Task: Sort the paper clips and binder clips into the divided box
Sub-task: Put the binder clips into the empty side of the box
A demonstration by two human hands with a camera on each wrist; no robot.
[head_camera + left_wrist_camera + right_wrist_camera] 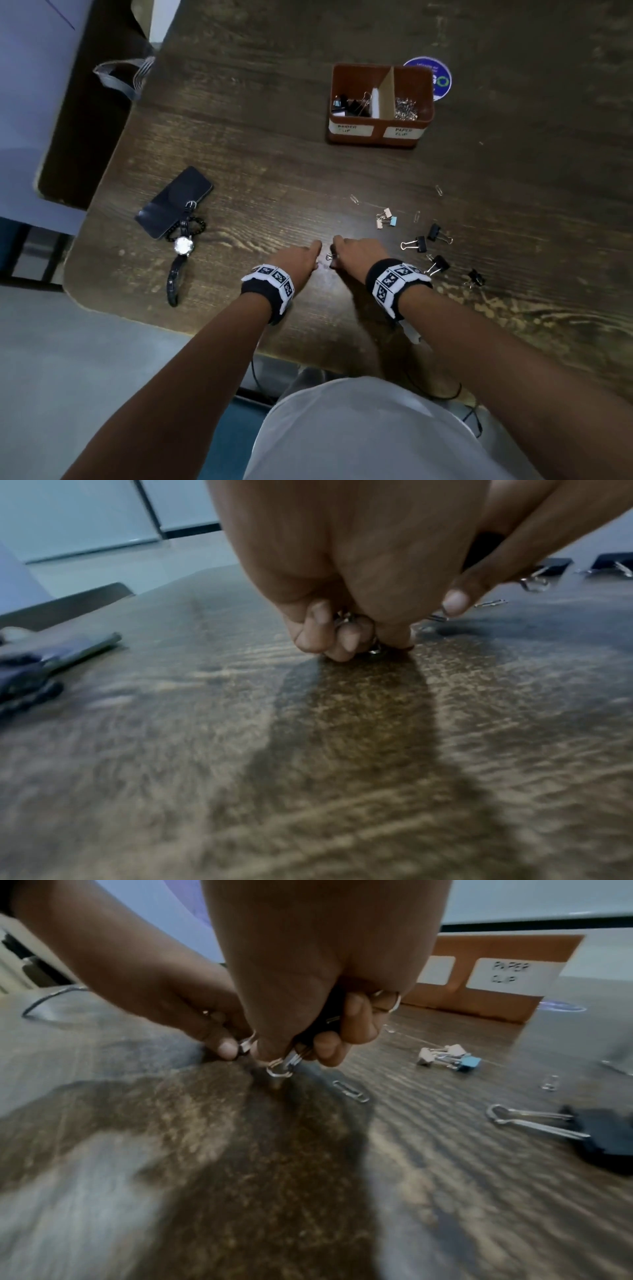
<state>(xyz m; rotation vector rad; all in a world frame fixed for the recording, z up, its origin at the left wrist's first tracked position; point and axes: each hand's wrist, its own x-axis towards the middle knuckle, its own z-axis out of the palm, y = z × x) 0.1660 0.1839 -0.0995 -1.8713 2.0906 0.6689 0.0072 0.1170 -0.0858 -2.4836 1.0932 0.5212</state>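
Both hands down low at the near middle of the wooden table [260,164], almost knuckle to knuckle. From the head view the right hand [356,253] only shows a glint of metal under it, but the right wrist view gives it away: the fingers [356,1023] are curled around a black binder clip [322,1020], its silver wire handle [282,1066] poking out below toward the wood. The left hand [298,260] is bunched tight too; the left wrist view shows its fingertips [311,631] pinching small silver metal pieces [346,616] right at the tabletop, paper clips by the look of them, though the blur keeps me from swearing to it.

Just right of the hands, four loose black binder clips [416,244] lie scattered. A little further out, a cluster of small pastel binder clips [386,218], pink and blue, sits with stray paper clips [354,199] dotted around it. The right wrist view picks up another paper clip [351,1092] lying just beside the right hand, which the head view hides.

Off to the left, a phone [174,202] with a wristwatch [183,245] draped across it.

Far side: the brown divided box [380,137]. The left compartment, labelled binder clip, holds black binder clips [352,104]; the right one, labelled paper clip, holds a silver heap of paper clips [406,109]. A round blue sticker [442,78] peeks out behind it.
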